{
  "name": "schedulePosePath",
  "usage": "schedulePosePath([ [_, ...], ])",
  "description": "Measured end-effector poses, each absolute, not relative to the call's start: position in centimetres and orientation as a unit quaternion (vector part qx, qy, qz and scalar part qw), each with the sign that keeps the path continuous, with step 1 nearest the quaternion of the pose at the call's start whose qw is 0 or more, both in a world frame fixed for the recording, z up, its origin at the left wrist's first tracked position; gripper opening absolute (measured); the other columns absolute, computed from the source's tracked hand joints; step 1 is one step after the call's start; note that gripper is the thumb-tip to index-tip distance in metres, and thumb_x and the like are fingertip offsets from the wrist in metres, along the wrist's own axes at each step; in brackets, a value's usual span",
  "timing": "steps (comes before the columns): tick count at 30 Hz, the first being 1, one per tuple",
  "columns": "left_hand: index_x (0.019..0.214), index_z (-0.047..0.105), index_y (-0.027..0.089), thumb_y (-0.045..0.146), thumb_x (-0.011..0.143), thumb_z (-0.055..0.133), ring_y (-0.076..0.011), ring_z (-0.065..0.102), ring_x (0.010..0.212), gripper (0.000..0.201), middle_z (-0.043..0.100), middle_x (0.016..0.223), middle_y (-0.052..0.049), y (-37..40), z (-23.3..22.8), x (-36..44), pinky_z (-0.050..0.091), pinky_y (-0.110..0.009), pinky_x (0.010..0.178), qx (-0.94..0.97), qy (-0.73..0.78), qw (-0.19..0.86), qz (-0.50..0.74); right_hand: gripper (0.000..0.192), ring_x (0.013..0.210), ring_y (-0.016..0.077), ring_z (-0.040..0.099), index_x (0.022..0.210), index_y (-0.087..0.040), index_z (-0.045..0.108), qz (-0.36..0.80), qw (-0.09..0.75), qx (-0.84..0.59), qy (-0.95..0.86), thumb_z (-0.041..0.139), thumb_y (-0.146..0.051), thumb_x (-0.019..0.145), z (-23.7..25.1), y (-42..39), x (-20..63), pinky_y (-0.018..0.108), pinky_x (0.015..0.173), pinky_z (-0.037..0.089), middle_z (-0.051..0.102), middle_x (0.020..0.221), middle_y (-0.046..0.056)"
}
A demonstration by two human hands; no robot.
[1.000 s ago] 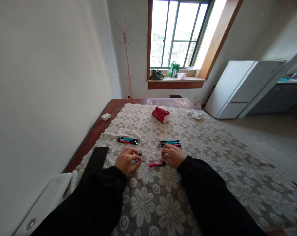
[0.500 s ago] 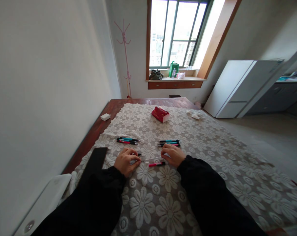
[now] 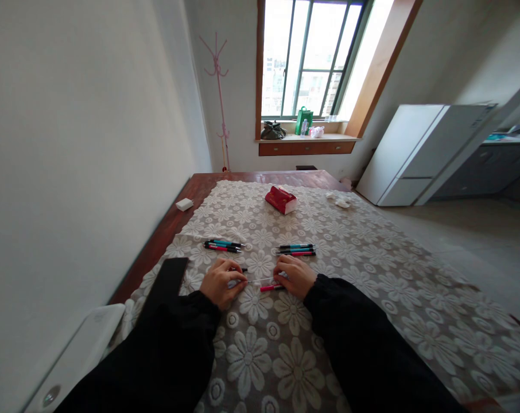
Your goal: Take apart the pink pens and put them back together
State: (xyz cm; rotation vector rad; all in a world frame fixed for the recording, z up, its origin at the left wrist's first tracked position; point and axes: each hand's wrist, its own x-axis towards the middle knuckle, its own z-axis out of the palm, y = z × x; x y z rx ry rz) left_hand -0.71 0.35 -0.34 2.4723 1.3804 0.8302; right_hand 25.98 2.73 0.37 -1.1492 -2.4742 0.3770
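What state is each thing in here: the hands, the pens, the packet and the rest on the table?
left hand: curled on the cloth, fingertips at a pen end.
right hand: resting over the clear sleeve.
clear sleeve: flat between the hands.
pink pen: lying loose by the sleeve.
left pen group: lying together, untouched.
right pen group: lying together, untouched.
red packet: lying tilted, far off.
tablecloth: spread flat.

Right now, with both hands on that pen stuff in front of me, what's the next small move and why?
Probably close the right hand on the pink pen lying at its fingertips. The left hand pinches a small dark piece, too small to identify, and a thin clear piece lies between the hands, so parts look mid-assembly. The two pen groups farther off lie untouched.
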Motion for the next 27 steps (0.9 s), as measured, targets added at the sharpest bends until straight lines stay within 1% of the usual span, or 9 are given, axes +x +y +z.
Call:
schedulePosePath([
  [4, 0.083, 0.075, 0.028, 0.03, 0.081, 0.069, -0.021, 0.055, 0.093, 0.007, 0.066, 0.092, -0.003, 0.2, -0.1, -0.6, 0.048, -0.035, 0.084, 0.836, 0.456, 0.087, 0.291, 0.005, 0.088, 0.0192, 0.056, 0.081, -0.02, 0.066, 0.147, 0.207, -0.414, -0.874, 0.066, -0.015, 0.083, 0.2, 2.5, 25.3, 0.03, 0.08, 0.044, 0.061, 0.09, 0.004],
  [8, 0.091, 0.073, 0.025, 0.03, 0.086, 0.064, -0.0204, 0.056, 0.093, 0.011, 0.066, 0.093, -0.005, -0.4, 0.7, -0.3, 0.048, -0.035, 0.085, 0.824, 0.438, 0.06, 0.355, 0.009, 0.085, 0.0184, 0.057, 0.079, -0.019, 0.064, 0.155, 0.239, -0.44, -0.852, 0.062, -0.011, 0.083, 0.2, 2.8, 25.6, 0.03, 0.078, 0.044, 0.06, 0.088, 0.004],
  [10, 0.094, 0.072, 0.025, 0.03, 0.088, 0.062, -0.02, 0.057, 0.093, 0.012, 0.067, 0.093, -0.005, -0.7, 1.0, -0.1, 0.048, -0.035, 0.085, 0.835, 0.41, 0.051, 0.363, 0.01, 0.083, 0.018, 0.057, 0.078, -0.019, 0.063, 0.152, 0.258, -0.462, -0.835, 0.06, -0.01, 0.083, 0.2, 3.1, 26.1, 0.029, 0.076, 0.043, 0.06, 0.087, 0.004],
  [13, 0.102, 0.07, 0.027, 0.028, 0.09, 0.058, -0.0196, 0.057, 0.095, 0.016, 0.068, 0.097, -0.004, -1.1, 1.3, 0.3, 0.048, -0.036, 0.087, 0.875, 0.362, 0.063, 0.316, 0.011, 0.08, 0.0171, 0.056, 0.077, -0.019, 0.062, 0.153, 0.278, -0.481, -0.817, 0.059, -0.011, 0.083, 0.4, 3.4, 26.7, 0.029, 0.075, 0.043, 0.059, 0.087, 0.003],
  [17, 0.112, 0.066, 0.029, 0.026, 0.094, 0.052, -0.0194, 0.056, 0.101, 0.023, 0.069, 0.112, -0.001, -1.1, 1.0, 0.5, 0.047, -0.036, 0.09, 0.907, 0.331, 0.079, 0.247, 0.01, 0.077, 0.0166, 0.055, 0.077, -0.019, 0.062, 0.149, 0.285, -0.491, -0.81, 0.058, -0.011, 0.083, 0.5, 3.5, 26.9, 0.029, 0.074, 0.043, 0.058, 0.085, 0.003],
  [19, 0.109, 0.068, 0.029, 0.027, 0.095, 0.052, -0.0191, 0.057, 0.1, 0.021, 0.07, 0.111, -0.001, -0.9, 0.8, 0.5, 0.047, -0.036, 0.089, 0.912, 0.327, 0.082, 0.233, 0.01, 0.077, 0.0164, 0.054, 0.077, -0.019, 0.062, 0.151, 0.284, -0.491, -0.81, 0.058, -0.012, 0.083, 0.6, 3.4, 26.9, 0.029, 0.073, 0.043, 0.059, 0.086, 0.003],
  [22, 0.099, 0.071, 0.027, 0.027, 0.093, 0.054, -0.0186, 0.058, 0.095, 0.018, 0.071, 0.101, -0.002, -0.7, 0.5, 0.4, 0.048, -0.034, 0.086, 0.909, 0.335, 0.084, 0.233, 0.009, 0.076, 0.0163, 0.054, 0.078, -0.019, 0.062, 0.16, 0.282, -0.489, -0.81, 0.057, -0.013, 0.083, 0.6, 3.3, 26.8, 0.029, 0.072, 0.043, 0.059, 0.087, 0.003],
  [27, 0.099, 0.071, 0.027, 0.019, 0.089, 0.054, -0.02, 0.058, 0.093, 0.021, 0.069, 0.094, -0.004, -0.8, 0.6, 0.2, 0.049, -0.035, 0.084, 0.892, 0.376, 0.097, 0.233, 0.01, 0.077, 0.0164, 0.055, 0.077, -0.019, 0.061, 0.162, 0.281, -0.49, -0.809, 0.057, -0.012, 0.082, 0.6, 3.3, 26.9, 0.029, 0.072, 0.043, 0.059, 0.088, 0.003],
])
